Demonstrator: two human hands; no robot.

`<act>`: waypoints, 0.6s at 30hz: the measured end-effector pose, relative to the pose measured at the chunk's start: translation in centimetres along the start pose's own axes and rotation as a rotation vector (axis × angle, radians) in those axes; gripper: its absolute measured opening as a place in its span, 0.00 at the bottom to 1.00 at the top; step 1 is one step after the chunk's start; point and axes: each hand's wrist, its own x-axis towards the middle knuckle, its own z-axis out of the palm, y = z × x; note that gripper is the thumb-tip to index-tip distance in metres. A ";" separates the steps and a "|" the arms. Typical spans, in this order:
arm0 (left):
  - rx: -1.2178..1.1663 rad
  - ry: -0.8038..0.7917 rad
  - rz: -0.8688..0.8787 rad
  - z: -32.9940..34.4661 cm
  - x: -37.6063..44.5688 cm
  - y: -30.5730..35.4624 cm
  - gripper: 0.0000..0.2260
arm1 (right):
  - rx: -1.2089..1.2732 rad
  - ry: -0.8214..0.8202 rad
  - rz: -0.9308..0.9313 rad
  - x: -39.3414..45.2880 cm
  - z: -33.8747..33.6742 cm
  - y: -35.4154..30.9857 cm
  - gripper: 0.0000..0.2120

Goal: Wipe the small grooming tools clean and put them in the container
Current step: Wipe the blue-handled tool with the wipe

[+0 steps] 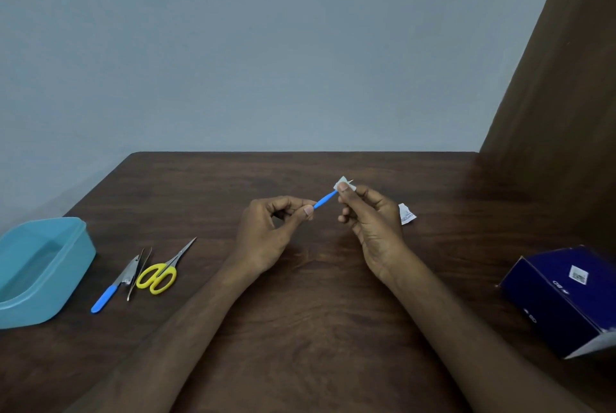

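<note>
I am in the wiping step. My left hand [270, 232] has a closed grip on the lower end of a blue tool [325, 201], pinched between thumb and fingers above the middle of the desk [300, 329]. My right hand [370, 219] has a closed grip on a small white wipe [341, 183], folded around the far tip of the tool, so this tip is hidden.

I judge that this tool is the first one, because the container [40, 271] at the far left looks empty. Just beside it lie a second blue-handled tool [113, 289], tweezers [138, 274] and yellow scissors [160, 274], not yet wiped.

The next move needs the wipe drawn along the tool, then a long reach left to the container.

A torn sachet [406, 214] lies behind my right hand; its print is too small to read. The dark blue box [566, 299] at the right has a white label and some white marks, not readable.
</note>
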 end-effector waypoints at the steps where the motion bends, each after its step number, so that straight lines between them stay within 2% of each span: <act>1: 0.002 -0.001 0.002 0.0 0.0 0.0 0.06 | 0.028 0.018 0.014 0.0 0.1 0.0 0.04; 9: 0.005 -0.016 -0.012 0.0 0.0 -0.2 0.05 | 0.108 0.035 0.002 0.2 -0.1 -0.6 0.04; 14: -0.037 0.025 -0.040 0.2 0.1 -0.3 0.09 | 0.234 0.128 -0.020 0.5 -0.3 -0.9 0.03; 16: -0.062 0.048 -0.055 0.1 0.1 -0.5 0.10 | 0.219 0.154 -0.020 0.9 -0.7 -0.7 0.03; 18: -0.075 0.054 -0.062 0.1 0.1 -0.7 0.11 | 0.092 0.168 -0.033 1.0 -0.9 0.0 0.03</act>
